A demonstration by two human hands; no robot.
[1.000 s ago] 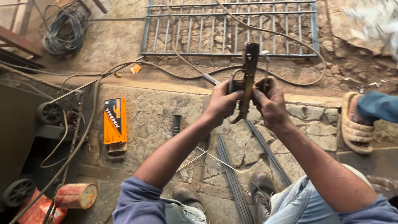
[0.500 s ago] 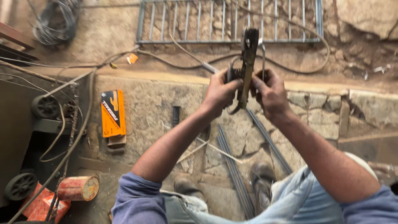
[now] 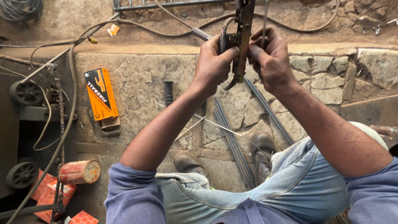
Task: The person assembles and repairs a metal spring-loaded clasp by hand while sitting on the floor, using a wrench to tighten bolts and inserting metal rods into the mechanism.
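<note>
Stone paving (image 3: 137, 83), rough and cracked, fills most of what we see, with dark cables (image 3: 70, 83) snaking over its left side. Flat on it lie long grey metal rods (image 3: 232, 141) between our worn leather boots (image 3: 261, 153). We see an orange cardboard box (image 3: 100, 94) lying shut, then a rusty cylindrical can (image 3: 79, 171) on its side, contents hidden. Raised before us is a narrow metal clamp tool (image 3: 240, 45) with a curved handle: the left hand (image 3: 213, 66) has its fingers clamped around it, and the right hand (image 3: 271, 56) pinches it with fingers together.
</note>
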